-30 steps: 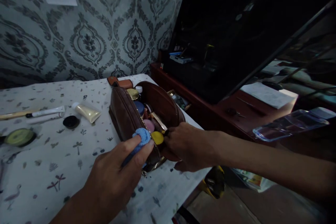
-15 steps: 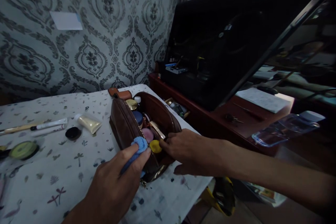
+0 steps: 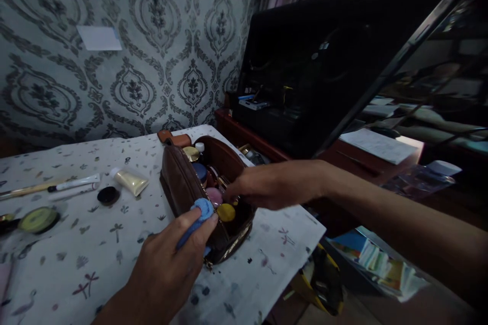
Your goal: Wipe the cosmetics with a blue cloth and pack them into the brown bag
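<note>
A brown zip-up cosmetic bag (image 3: pixel 177 180) lies unzipped on the patterned tablecloth. Inside are a yellow round item (image 3: pixel 226 212), a pink round item (image 3: pixel 214 196), a blue-lidded jar (image 3: pixel 200 172), a gold lid (image 3: pixel 191 154) and a small white-capped bottle (image 3: pixel 200 148). My left hand (image 3: pixel 165 254) pinches a folded blue cloth (image 3: pixel 203 209) against the bag's near left rim. From the right, my right hand (image 3: pixel 259 185) reaches over the bag's far side, its fingers curled down among the contents. Its fingertips are partly hidden, and what they grip is not clear.
On the cloth to the left lie a cream tube (image 3: pixel 130 181), a black cap (image 3: pixel 108 195), a yellow-green compact (image 3: pixel 38 220) and brushes (image 3: pixel 74 183). A brown leather item (image 3: pixel 174 138) sits behind the bag. A large dark monitor (image 3: pixel 335 71) stands at right, near a clear bottle (image 3: pixel 423 177).
My right hand has lifted from the bag's near right side and shifted farther in, over the middle contents. My left hand keeps the blue cloth at the rim.
</note>
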`<action>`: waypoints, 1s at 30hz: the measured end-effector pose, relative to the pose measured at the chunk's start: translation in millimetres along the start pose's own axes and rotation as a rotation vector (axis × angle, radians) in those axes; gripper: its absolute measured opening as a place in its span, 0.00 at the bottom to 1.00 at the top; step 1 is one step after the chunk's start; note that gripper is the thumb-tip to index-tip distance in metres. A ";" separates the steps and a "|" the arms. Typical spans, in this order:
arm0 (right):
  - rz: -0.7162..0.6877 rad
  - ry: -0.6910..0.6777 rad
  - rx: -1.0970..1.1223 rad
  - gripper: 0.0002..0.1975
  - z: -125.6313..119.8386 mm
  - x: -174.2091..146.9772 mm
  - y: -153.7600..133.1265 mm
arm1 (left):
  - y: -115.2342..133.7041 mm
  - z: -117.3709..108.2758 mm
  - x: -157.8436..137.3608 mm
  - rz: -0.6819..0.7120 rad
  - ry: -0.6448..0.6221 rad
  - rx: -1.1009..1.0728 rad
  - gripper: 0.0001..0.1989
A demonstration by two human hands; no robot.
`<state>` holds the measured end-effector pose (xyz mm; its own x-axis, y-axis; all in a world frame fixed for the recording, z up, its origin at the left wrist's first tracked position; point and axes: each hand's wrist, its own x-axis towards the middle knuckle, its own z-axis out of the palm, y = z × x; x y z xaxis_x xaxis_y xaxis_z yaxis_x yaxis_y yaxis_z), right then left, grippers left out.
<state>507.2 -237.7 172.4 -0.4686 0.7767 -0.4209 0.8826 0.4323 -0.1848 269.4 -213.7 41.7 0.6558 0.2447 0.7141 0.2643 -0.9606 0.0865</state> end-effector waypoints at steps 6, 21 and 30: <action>0.313 0.162 -0.177 0.13 -1.1 62.2 7.9 | 0.4 -1.7 4.9 0.017 0.023 0.016 0.18; 0.494 0.276 -0.076 0.25 31.6 102.5 35.8 | 0.9 -5.8 8.0 0.036 0.003 0.031 0.18; 0.454 0.251 -0.129 0.21 24.5 92.4 28.8 | 0.1 -4.1 3.1 0.005 -0.031 0.013 0.19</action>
<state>490.3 -164.8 106.4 -0.0490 0.9775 -0.2053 0.9942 0.0674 0.0837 268.5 -213.6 46.7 0.6785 0.2444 0.6928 0.2705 -0.9599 0.0737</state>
